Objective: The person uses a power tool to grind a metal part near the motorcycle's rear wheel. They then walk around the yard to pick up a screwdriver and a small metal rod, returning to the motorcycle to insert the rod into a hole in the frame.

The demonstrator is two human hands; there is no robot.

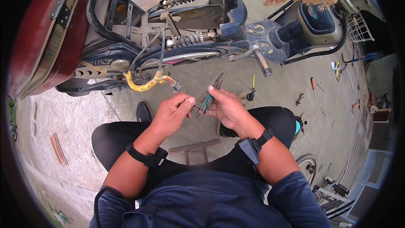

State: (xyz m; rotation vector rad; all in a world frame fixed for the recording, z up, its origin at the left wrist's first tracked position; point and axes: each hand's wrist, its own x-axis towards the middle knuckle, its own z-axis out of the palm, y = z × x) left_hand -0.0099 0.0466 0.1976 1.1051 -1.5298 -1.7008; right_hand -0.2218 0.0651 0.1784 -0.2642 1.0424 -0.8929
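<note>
Between my knees, my right hand (224,110) grips a slim tool or part with teal (207,100) and thin dark metal, held at a slant. My left hand (173,112) pinches a small metal piece at the lower end of it, too small to name for sure. Just above and left, a plug connector (176,86) dangles from wires wrapped in yellow tape (139,85) on a dark scooter frame (149,46). The scooter's shock springs (190,40) and a pedal (262,62) lie beyond my hands.
A red box (44,50) hangs over the upper left. On the concrete floor are an orange-handled screwdriver (313,83), a yellow-and-black object (252,90), scattered hardware (299,98) and a wooden frame (194,147). A wheel-like part (306,166) and racks (354,185) are at right.
</note>
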